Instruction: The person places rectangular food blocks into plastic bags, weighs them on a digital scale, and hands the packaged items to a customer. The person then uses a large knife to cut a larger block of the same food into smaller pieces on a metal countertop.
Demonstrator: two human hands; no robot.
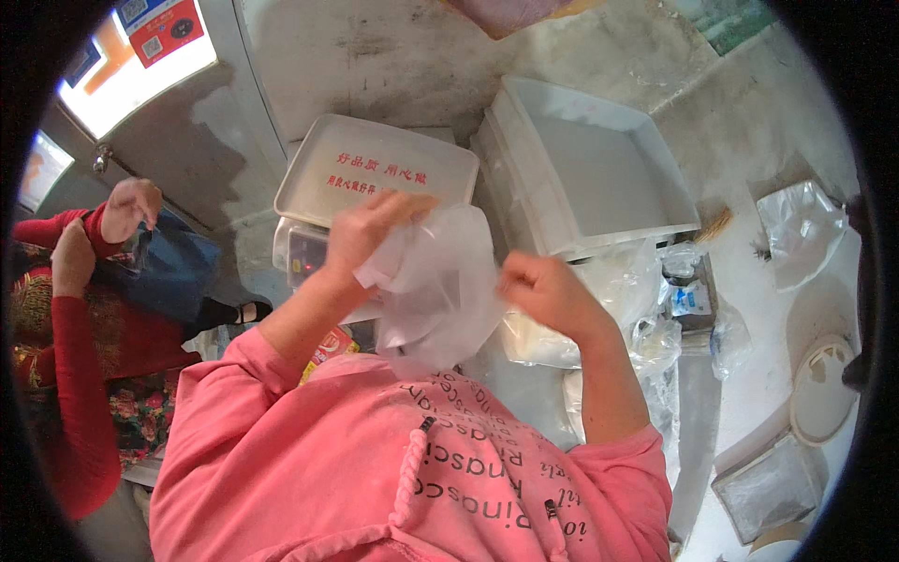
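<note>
A thin, clear plastic bag (449, 295) hangs puffed out in front of my chest. My left hand (376, 228) grips its upper left edge, fingers bent over the film. At the bag's right side is my right hand (551, 291), blurred and with curled fingers; whether it pinches the film cannot be seen. Beyond my left hand lies a pale, shallow tray (372, 165) bearing red writing. Below that tray shows an electronic scale (305, 260) with a small red light, partly hidden by my left hand and forearm.
Deep white plastic trays (590, 175) are stacked at the back right. Filled clear bags (541, 341) lie beneath my right forearm. A red and yellow packet (330, 348) sits beside my left arm. At left, another person in red sleeves (77, 379) stands near a blue bag (175, 267).
</note>
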